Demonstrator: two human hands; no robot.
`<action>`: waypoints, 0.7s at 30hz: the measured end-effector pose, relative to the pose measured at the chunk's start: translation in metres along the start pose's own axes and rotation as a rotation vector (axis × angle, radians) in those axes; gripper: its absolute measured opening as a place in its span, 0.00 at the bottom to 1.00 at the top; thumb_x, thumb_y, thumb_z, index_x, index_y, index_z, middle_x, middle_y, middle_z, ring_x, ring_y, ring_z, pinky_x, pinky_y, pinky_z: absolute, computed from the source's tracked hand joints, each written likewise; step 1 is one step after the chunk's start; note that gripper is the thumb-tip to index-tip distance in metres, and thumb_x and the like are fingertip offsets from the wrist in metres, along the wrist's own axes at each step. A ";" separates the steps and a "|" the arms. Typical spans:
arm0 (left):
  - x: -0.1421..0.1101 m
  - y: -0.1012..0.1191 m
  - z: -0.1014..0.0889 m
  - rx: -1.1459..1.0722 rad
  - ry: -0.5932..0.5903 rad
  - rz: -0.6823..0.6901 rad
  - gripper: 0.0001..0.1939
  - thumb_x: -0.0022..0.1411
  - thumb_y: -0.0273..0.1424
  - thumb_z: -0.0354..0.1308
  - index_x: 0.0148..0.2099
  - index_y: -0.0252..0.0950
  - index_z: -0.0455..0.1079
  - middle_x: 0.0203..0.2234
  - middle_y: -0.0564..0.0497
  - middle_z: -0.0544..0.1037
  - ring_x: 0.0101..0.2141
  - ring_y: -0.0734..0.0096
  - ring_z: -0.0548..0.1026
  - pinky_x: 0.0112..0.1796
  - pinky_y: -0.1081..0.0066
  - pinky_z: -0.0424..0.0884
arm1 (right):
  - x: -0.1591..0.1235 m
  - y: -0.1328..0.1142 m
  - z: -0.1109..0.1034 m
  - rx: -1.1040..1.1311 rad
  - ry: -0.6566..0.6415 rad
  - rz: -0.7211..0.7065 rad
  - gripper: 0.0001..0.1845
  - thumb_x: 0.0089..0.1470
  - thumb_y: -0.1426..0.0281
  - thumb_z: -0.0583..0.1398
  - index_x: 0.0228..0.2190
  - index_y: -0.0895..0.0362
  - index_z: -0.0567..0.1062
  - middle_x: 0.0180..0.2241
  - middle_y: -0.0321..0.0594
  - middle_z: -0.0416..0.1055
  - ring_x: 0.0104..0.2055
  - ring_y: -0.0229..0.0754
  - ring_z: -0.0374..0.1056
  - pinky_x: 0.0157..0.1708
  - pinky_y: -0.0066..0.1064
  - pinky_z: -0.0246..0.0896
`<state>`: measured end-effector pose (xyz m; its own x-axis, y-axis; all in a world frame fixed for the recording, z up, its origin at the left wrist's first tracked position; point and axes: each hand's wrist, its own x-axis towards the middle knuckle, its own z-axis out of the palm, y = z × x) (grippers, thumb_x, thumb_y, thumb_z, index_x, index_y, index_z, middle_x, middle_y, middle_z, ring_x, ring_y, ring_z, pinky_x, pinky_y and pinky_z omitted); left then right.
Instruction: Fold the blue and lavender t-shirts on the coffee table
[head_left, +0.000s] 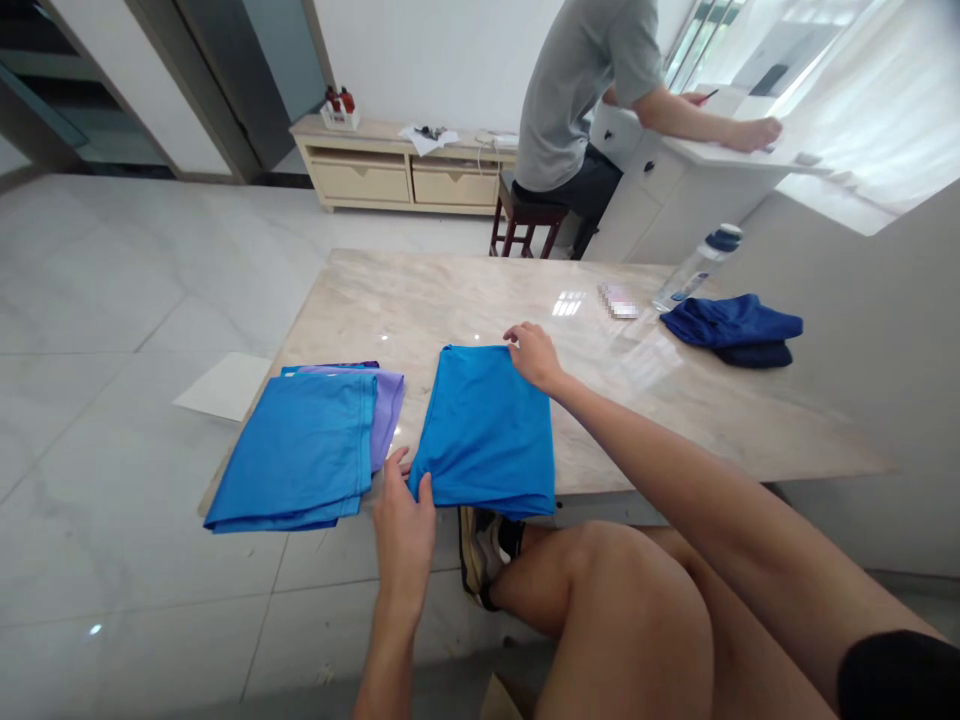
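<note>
Bent legs (637, 590) sit nearest my camera, close against the near side of the table (435, 290), probably so that both arms can reach over it. At that near edge lies the folded blue cloth (487, 425), just right of a folded stack (300, 440). I have the left hand (405, 525) at its near left corner, thumb and index finger parted; the right hand (534, 355) is at the far right corner, fingers bent. Opposite corners, I judge, help keep the fabric flat and its edges straight. Whether either hand actually pinches I cannot tell, since the fingers partly hide the contact. The crumpled navy cloth (731, 325) and the bottle (697, 268) are well apart, which leaves working room.

I can barely make out the stack's lower layers; only a lilac cloth (388, 415) pokes out clearly. Pixelation hides the small item (618, 300) near the bottle. The seated person's (566, 110) head is out of frame, and the black fabric (900, 675) on the right arm is cut off.
</note>
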<state>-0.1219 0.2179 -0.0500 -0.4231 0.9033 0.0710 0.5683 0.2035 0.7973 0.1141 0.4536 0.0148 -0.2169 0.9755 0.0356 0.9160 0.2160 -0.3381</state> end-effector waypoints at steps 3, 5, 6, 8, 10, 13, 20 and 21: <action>-0.002 -0.001 -0.007 0.165 -0.004 0.168 0.22 0.74 0.36 0.53 0.65 0.40 0.74 0.55 0.37 0.82 0.55 0.44 0.80 0.57 0.47 0.76 | -0.058 -0.006 0.001 0.033 -0.015 -0.080 0.15 0.73 0.72 0.60 0.56 0.62 0.77 0.55 0.51 0.75 0.55 0.48 0.69 0.59 0.37 0.63; -0.006 -0.003 -0.007 0.231 -0.077 0.298 0.21 0.76 0.37 0.51 0.64 0.41 0.76 0.56 0.38 0.82 0.57 0.43 0.79 0.60 0.46 0.74 | -0.112 -0.007 0.006 0.054 -0.058 -0.134 0.10 0.73 0.67 0.61 0.50 0.58 0.79 0.49 0.47 0.77 0.47 0.46 0.72 0.51 0.35 0.67; -0.008 -0.003 -0.006 0.267 -0.118 0.348 0.21 0.77 0.37 0.51 0.64 0.41 0.77 0.57 0.38 0.82 0.57 0.43 0.78 0.59 0.46 0.74 | -0.138 -0.006 0.010 0.056 -0.079 -0.164 0.11 0.74 0.67 0.59 0.50 0.57 0.79 0.49 0.47 0.77 0.46 0.46 0.73 0.49 0.35 0.68; -0.011 -0.004 -0.005 0.357 -0.166 0.408 0.21 0.77 0.37 0.50 0.63 0.41 0.78 0.58 0.38 0.82 0.57 0.43 0.79 0.58 0.47 0.75 | -0.183 -0.001 0.018 0.030 -0.149 -0.198 0.11 0.73 0.67 0.59 0.49 0.58 0.79 0.48 0.50 0.78 0.45 0.48 0.75 0.48 0.36 0.71; -0.012 -0.003 -0.005 0.455 -0.163 0.426 0.22 0.77 0.36 0.49 0.62 0.40 0.79 0.58 0.37 0.82 0.58 0.42 0.79 0.57 0.48 0.75 | -0.214 0.004 0.023 0.026 -0.254 -0.213 0.11 0.66 0.68 0.65 0.48 0.57 0.81 0.47 0.51 0.80 0.45 0.51 0.77 0.46 0.38 0.73; -0.015 0.007 -0.014 0.569 -0.162 0.445 0.23 0.77 0.31 0.47 0.62 0.37 0.80 0.60 0.36 0.83 0.59 0.42 0.79 0.57 0.48 0.76 | -0.240 0.005 0.021 0.064 -0.423 -0.238 0.07 0.51 0.75 0.70 0.33 0.52 0.83 0.36 0.41 0.82 0.37 0.48 0.78 0.41 0.37 0.75; -0.030 0.041 -0.054 0.831 -0.263 0.393 0.17 0.70 0.28 0.56 0.55 0.37 0.83 0.53 0.32 0.85 0.56 0.42 0.81 0.52 0.53 0.77 | -0.274 -0.008 -0.010 0.029 -0.361 -0.187 0.08 0.55 0.72 0.67 0.27 0.49 0.85 0.34 0.38 0.85 0.35 0.45 0.80 0.40 0.34 0.76; -0.029 0.045 -0.060 0.862 -0.290 0.366 0.17 0.71 0.29 0.55 0.53 0.36 0.83 0.52 0.32 0.84 0.55 0.42 0.82 0.52 0.53 0.77 | -0.275 -0.006 -0.016 0.020 -0.328 -0.170 0.09 0.59 0.71 0.64 0.32 0.51 0.87 0.39 0.42 0.86 0.39 0.47 0.82 0.44 0.35 0.76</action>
<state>-0.1263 0.1786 0.0193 0.0060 0.9999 -0.0156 0.9993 -0.0055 0.0364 0.1737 0.1849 0.0219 -0.4648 0.8603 -0.2094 0.8517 0.3697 -0.3714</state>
